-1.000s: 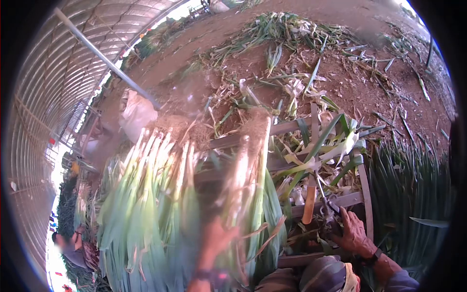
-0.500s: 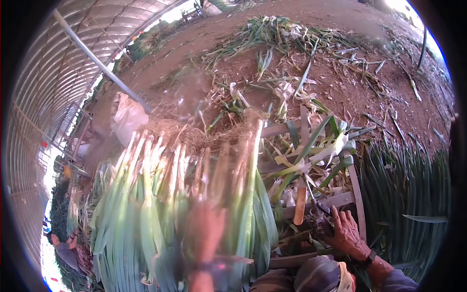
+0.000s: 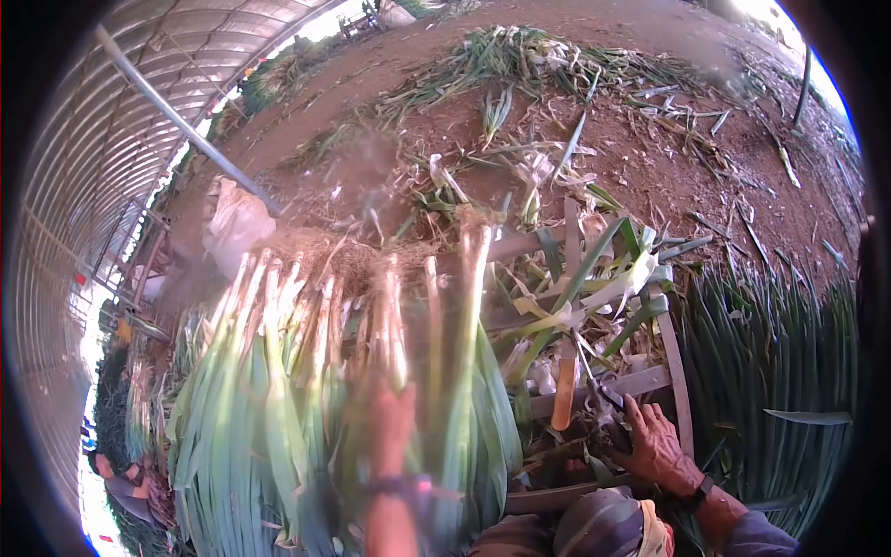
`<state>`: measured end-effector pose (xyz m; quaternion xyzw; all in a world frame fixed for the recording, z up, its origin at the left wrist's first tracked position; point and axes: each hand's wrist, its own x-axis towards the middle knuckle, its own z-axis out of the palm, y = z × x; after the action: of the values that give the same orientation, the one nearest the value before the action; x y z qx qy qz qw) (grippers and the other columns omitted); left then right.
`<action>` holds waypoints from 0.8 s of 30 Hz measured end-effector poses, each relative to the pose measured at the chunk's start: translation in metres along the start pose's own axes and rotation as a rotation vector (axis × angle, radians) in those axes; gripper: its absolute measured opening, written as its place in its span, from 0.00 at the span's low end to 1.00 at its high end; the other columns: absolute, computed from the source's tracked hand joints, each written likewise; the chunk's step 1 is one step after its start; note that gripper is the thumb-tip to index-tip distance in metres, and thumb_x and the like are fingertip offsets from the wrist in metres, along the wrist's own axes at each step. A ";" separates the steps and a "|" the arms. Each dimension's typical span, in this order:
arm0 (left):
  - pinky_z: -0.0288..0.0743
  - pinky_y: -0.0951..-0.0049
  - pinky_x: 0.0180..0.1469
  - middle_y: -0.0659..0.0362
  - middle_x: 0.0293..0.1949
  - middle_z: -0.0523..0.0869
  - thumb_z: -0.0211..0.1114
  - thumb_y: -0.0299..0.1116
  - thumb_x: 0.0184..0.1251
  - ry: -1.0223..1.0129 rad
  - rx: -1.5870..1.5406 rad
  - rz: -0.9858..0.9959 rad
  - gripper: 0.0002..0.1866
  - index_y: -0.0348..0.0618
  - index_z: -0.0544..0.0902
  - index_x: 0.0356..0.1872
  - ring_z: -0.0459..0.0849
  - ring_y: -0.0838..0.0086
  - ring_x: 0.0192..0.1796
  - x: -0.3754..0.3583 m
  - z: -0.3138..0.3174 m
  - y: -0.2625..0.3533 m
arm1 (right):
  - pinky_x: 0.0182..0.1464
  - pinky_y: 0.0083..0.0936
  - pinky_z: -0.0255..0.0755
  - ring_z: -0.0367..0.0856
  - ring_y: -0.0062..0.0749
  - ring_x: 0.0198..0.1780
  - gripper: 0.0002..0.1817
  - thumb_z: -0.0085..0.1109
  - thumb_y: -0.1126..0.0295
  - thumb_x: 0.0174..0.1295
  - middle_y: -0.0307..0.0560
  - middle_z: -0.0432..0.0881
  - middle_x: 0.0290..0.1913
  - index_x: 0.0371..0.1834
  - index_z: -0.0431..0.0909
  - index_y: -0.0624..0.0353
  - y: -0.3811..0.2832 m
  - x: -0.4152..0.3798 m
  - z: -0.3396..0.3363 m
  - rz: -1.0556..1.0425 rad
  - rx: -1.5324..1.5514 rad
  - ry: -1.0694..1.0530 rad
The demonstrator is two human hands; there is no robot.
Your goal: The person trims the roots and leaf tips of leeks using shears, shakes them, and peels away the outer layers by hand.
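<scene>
My left hand (image 3: 393, 413), blurred by motion, closes on long green onions (image 3: 391, 320) with pale stalks and root ends pointing away from me. More green onions (image 3: 278, 399) lie side by side to its left, and a thick one (image 3: 464, 371) lies to its right. My right hand (image 3: 657, 447) is at the crate's near side, fingers bent over the dark handle of metal scissors (image 3: 608, 392), whose blades point away; the grip is partly hidden. A knife with an orange-brown wooden handle (image 3: 563, 395) lies just left of the scissors.
A wooden crate (image 3: 676, 371) holds trimmed leaves and peelings. Dark green onion tops (image 3: 770, 371) fill the right side. Leaf scraps (image 3: 529, 65) lie on the soil ahead. A pale sack (image 3: 239, 218) and a metal pole (image 3: 186, 121) stand left; another person (image 3: 130, 492) crouches beyond.
My left hand has shifted slightly away from me, and the blurred stalks above it now sit further left. My right hand and the scissors hold their place; the view has shifted slightly.
</scene>
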<state>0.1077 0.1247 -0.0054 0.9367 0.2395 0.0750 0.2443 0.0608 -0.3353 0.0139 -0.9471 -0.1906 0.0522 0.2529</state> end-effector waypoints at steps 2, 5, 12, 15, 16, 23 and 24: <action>0.73 0.49 0.65 0.33 0.61 0.80 0.70 0.47 0.70 0.029 0.246 0.108 0.36 0.30 0.72 0.68 0.79 0.42 0.63 -0.005 -0.001 0.014 | 0.53 0.47 0.72 0.75 0.55 0.49 0.55 0.78 0.52 0.50 0.61 0.76 0.50 0.76 0.59 0.70 -0.001 0.001 -0.004 0.004 -0.029 -0.024; 0.68 0.46 0.71 0.36 0.64 0.77 0.69 0.48 0.71 0.016 0.238 0.153 0.37 0.34 0.69 0.72 0.76 0.47 0.67 -0.022 -0.002 0.065 | 0.53 0.46 0.72 0.74 0.54 0.49 0.57 0.79 0.52 0.48 0.61 0.76 0.51 0.77 0.58 0.69 0.005 -0.007 0.005 0.004 -0.052 0.017; 0.79 0.53 0.55 0.44 0.53 0.83 0.72 0.41 0.67 -0.208 0.197 0.270 0.25 0.34 0.78 0.57 0.84 0.52 0.54 -0.031 0.035 0.099 | 0.52 0.46 0.73 0.77 0.51 0.47 0.53 0.80 0.52 0.48 0.58 0.78 0.46 0.75 0.64 0.66 0.007 -0.005 -0.003 -0.010 -0.007 -0.013; 0.81 0.50 0.51 0.40 0.49 0.84 0.71 0.39 0.64 -0.316 0.174 0.169 0.22 0.33 0.79 0.52 0.86 0.48 0.50 -0.043 0.032 0.111 | 0.49 0.45 0.77 0.82 0.54 0.44 0.51 0.79 0.54 0.49 0.60 0.80 0.43 0.74 0.67 0.68 0.002 -0.004 -0.018 0.036 0.107 -0.044; 0.82 0.49 0.47 0.38 0.46 0.85 0.70 0.41 0.64 -0.345 0.227 0.187 0.22 0.34 0.79 0.50 0.87 0.45 0.47 -0.055 0.031 0.118 | 0.49 0.44 0.78 0.83 0.55 0.44 0.50 0.79 0.54 0.50 0.61 0.81 0.44 0.74 0.67 0.69 0.000 -0.003 -0.022 0.071 0.159 -0.078; 0.81 0.52 0.46 0.41 0.40 0.89 0.71 0.42 0.60 -0.255 -0.024 0.138 0.21 0.34 0.82 0.46 0.89 0.46 0.42 -0.075 0.038 0.123 | 0.54 0.41 0.79 0.87 0.58 0.51 0.45 0.73 0.49 0.57 0.67 0.84 0.51 0.71 0.70 0.71 -0.036 0.012 -0.070 0.114 0.469 -0.262; 0.81 0.53 0.47 0.40 0.40 0.89 0.72 0.41 0.60 -0.239 -0.065 0.137 0.22 0.33 0.82 0.47 0.89 0.47 0.42 -0.076 0.038 0.124 | 0.54 0.41 0.79 0.86 0.58 0.52 0.45 0.73 0.49 0.57 0.67 0.84 0.52 0.71 0.70 0.71 -0.044 0.015 -0.078 0.103 0.463 -0.310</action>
<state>0.1019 -0.0229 0.0209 0.9447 0.1417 -0.0130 0.2955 0.0752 -0.3302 0.1035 -0.8532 -0.1615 0.2514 0.4275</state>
